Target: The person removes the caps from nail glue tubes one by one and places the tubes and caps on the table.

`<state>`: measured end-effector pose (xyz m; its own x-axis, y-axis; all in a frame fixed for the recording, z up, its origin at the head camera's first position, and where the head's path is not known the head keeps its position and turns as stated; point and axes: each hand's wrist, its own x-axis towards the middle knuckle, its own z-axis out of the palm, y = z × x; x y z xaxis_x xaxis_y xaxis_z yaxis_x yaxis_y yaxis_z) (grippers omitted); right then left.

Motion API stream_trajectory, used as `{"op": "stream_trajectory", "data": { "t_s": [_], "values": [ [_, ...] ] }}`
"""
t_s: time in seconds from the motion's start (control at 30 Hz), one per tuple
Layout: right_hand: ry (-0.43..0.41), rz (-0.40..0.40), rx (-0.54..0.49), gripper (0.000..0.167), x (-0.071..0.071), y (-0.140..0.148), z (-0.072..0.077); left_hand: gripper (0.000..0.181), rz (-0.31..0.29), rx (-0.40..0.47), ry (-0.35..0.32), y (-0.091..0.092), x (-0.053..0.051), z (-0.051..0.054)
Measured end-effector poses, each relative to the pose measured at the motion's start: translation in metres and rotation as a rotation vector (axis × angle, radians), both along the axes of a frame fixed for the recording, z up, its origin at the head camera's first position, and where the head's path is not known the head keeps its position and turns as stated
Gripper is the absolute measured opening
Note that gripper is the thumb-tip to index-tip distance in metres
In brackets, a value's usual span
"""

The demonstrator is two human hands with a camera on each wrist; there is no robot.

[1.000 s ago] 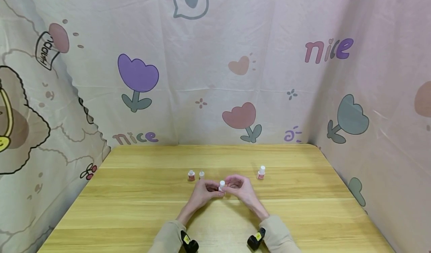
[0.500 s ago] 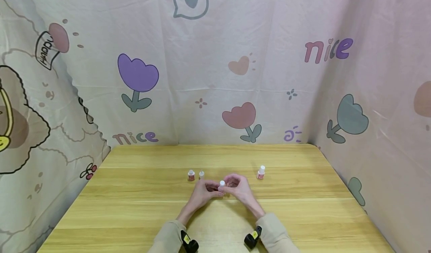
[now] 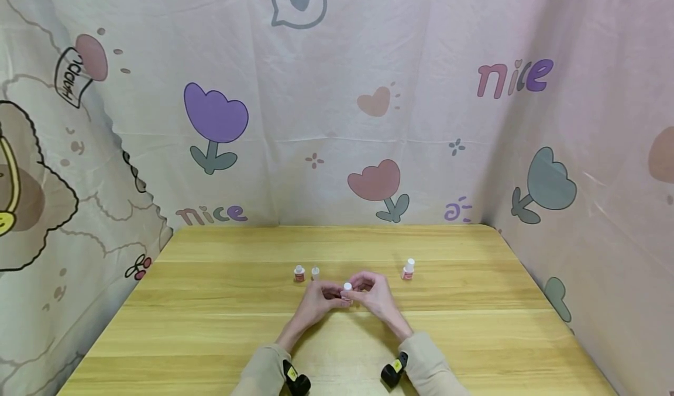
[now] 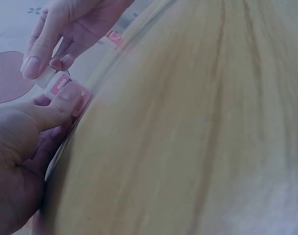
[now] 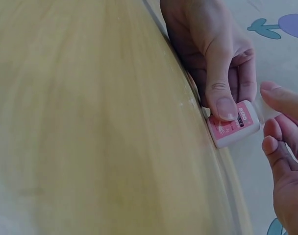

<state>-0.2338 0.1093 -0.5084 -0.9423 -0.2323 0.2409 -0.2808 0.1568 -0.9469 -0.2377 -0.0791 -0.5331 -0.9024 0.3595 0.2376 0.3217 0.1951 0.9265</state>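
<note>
Yellow wood tops the table (image 3: 210,326) before a printed cloth (image 3: 316,191) in the head view, where we see the left hand (image 3: 317,298) and the right hand (image 3: 375,293) meet at a small bottle (image 3: 347,287), upright near the table's middle. Beyond the left hand stand a red-labelled bottle (image 3: 299,276) and, just beside it, a pale bottle (image 3: 315,273), partly hidden. Well apart, past the right hand, stands a white-capped bottle (image 3: 409,270).

From the left wrist, we see the left thumb (image 4: 68,92) on the held bottle's pink label (image 4: 60,84), while the right thumb (image 4: 32,66) and a fingertip pinch its cap (image 4: 43,78). Another label (image 4: 114,39) shows just beside the right hand.

From the right wrist, we see the left hand's narrow grip on the bottle's body and the right fingers (image 5: 273,128) close about the cap. We cannot tell whether the base touches the wood.
</note>
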Motion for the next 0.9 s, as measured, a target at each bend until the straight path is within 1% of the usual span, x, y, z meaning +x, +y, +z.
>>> {"op": "stream_trajectory", "data": {
  "t_s": [0.13,0.33,0.53,0.6,0.67,0.7,0.77,0.83,0.9],
  "values": [
    [0.035,0.008,0.019,0.021,0.0,0.001,0.001,0.02,-0.01,0.004,0.0,0.0,-0.001,-0.001],
    [0.047,-0.001,0.039,0.021,0.001,0.001,0.002,0.02,-0.026,-0.012,0.014,0.0,-0.001,0.0],
    [0.082,0.031,0.037,0.02,0.001,0.001,0.003,0.02,-0.057,-0.004,0.019,-0.001,-0.002,0.001],
    [0.082,0.04,0.055,0.019,0.001,0.002,0.003,0.02,-0.058,-0.007,0.02,-0.001,-0.002,0.001],
    [0.082,0.05,0.072,0.018,0.003,0.002,0.007,0.02,-0.045,-0.02,0.018,0.0,-0.001,0.002],
    [0.075,0.054,0.081,0.018,0.006,0.002,0.012,0.019,-0.04,-0.022,0.018,0.001,0.002,0.005],
    [0.065,0.049,0.101,0.018,0.008,0.003,0.014,0.018,-0.022,-0.032,0.029,0.002,0.006,0.011],
    [0.052,0.046,0.108,0.019,0.012,0.002,0.022,0.017,-0.008,-0.041,0.034,0.003,0.011,0.018],
    [0.028,0.033,0.113,0.021,0.015,0.002,0.029,0.016,-0.005,-0.038,0.044,0.003,0.013,0.021]
  ]
}}
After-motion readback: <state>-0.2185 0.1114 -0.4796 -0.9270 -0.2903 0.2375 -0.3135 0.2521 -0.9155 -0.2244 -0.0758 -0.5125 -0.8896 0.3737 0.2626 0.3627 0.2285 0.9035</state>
